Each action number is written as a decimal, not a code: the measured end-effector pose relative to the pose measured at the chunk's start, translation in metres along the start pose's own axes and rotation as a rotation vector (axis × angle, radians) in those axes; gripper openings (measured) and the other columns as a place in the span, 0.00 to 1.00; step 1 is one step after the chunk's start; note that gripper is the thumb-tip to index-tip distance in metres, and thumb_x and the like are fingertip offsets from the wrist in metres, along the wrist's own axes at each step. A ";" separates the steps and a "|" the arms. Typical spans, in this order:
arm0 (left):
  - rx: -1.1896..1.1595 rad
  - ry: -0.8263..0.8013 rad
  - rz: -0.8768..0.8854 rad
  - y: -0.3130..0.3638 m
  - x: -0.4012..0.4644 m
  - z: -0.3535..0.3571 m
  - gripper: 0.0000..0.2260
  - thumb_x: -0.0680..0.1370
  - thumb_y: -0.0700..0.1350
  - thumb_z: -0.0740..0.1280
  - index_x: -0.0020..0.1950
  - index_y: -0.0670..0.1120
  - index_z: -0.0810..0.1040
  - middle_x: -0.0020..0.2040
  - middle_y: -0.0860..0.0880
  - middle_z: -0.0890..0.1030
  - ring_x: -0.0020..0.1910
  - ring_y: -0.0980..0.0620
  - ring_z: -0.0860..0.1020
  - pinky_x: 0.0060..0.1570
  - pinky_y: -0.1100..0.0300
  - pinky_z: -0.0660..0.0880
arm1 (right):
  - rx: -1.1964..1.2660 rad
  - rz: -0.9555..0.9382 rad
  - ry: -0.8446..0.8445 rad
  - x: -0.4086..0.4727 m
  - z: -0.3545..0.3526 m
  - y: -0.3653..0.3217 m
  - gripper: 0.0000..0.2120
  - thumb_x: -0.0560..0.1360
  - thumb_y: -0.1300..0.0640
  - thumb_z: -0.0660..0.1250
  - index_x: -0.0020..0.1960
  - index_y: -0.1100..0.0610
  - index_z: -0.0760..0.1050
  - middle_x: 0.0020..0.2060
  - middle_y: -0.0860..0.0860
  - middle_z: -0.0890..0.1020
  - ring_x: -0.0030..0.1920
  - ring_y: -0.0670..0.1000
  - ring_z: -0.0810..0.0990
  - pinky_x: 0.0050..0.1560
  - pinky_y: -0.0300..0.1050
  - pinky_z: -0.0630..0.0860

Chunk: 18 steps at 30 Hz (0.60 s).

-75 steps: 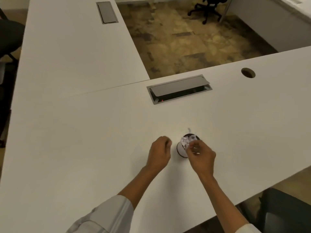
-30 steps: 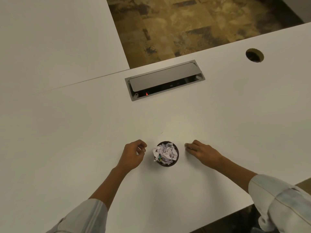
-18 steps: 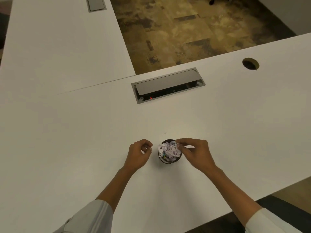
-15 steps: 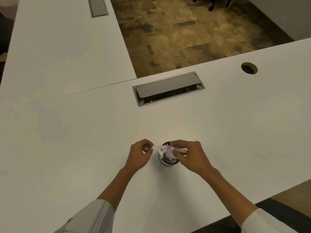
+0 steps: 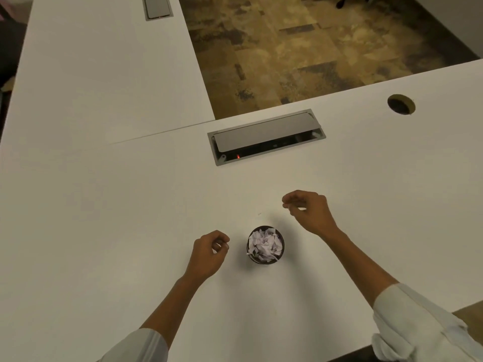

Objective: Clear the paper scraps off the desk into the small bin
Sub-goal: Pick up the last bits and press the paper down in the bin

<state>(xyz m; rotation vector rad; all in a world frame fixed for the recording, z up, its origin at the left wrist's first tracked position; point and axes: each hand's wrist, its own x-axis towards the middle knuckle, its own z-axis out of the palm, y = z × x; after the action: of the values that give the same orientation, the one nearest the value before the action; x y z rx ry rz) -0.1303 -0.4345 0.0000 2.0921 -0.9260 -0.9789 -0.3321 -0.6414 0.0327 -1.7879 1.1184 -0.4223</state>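
left hand (image 5: 209, 253): loosely curled, empty | right hand (image 5: 309, 211): pinching white scrap (image 5: 301, 209) | bin (image 5: 265, 244): full

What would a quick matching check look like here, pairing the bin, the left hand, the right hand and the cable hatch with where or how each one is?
Things:
1. small bin
2. left hand
3. right hand
4. cable hatch

States:
A. loosely curled, beside the bin
B. lid partly open, red light showing inside
C. packed with crumpled paper scraps
D. beyond the bin, fingers pinched together

Pairs: 1-C, 2-A, 3-D, 4-B
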 end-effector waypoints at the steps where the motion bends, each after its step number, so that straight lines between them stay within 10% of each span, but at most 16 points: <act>1: 0.009 0.000 -0.004 -0.001 0.002 0.001 0.07 0.73 0.37 0.66 0.43 0.49 0.80 0.38 0.51 0.83 0.35 0.52 0.80 0.42 0.57 0.79 | -0.108 -0.068 -0.034 0.010 0.004 0.005 0.13 0.74 0.70 0.65 0.53 0.58 0.82 0.48 0.51 0.86 0.49 0.47 0.85 0.52 0.46 0.82; 4: 0.033 -0.002 -0.005 -0.006 0.007 0.007 0.07 0.73 0.37 0.66 0.43 0.49 0.80 0.38 0.52 0.83 0.35 0.54 0.80 0.41 0.59 0.78 | -0.508 -0.295 -0.298 0.034 0.023 0.022 0.19 0.76 0.68 0.62 0.65 0.56 0.77 0.63 0.52 0.79 0.63 0.52 0.76 0.62 0.51 0.75; 9: 0.082 -0.026 0.009 -0.019 0.009 0.017 0.10 0.72 0.36 0.68 0.42 0.52 0.80 0.35 0.54 0.81 0.34 0.57 0.78 0.34 0.72 0.73 | -0.874 -0.697 -0.589 0.048 0.046 0.047 0.24 0.72 0.69 0.64 0.67 0.56 0.74 0.67 0.54 0.75 0.66 0.57 0.71 0.51 0.52 0.79; 18: 0.132 -0.044 0.021 -0.023 0.019 0.024 0.09 0.71 0.34 0.68 0.42 0.48 0.80 0.35 0.54 0.81 0.35 0.57 0.78 0.36 0.73 0.72 | -0.836 -0.871 -0.451 0.001 0.031 0.093 0.07 0.76 0.61 0.65 0.53 0.60 0.77 0.52 0.54 0.80 0.52 0.56 0.77 0.41 0.48 0.79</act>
<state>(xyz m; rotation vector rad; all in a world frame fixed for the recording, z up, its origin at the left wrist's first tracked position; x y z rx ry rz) -0.1339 -0.4431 -0.0369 2.1727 -1.0587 -0.9805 -0.3570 -0.6376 -0.0615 -2.8963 0.1056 0.0028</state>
